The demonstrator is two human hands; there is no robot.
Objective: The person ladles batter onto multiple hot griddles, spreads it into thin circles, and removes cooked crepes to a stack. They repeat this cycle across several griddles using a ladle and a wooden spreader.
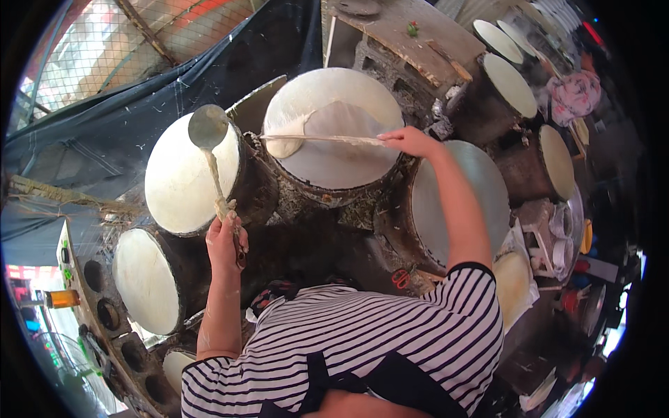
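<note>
A ladle (208, 129) is gripped by the left hand (226, 244); by the right hand (411, 141), a thin stick (327, 138) is held at one end, across a round griddle (345, 167) partly covered with pale batter (285, 148).

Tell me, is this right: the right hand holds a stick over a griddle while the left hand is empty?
Not quite: the left hand isn't empty; the head view shows it holding a ladle. The right hand does hold a stick over a griddle.
</note>
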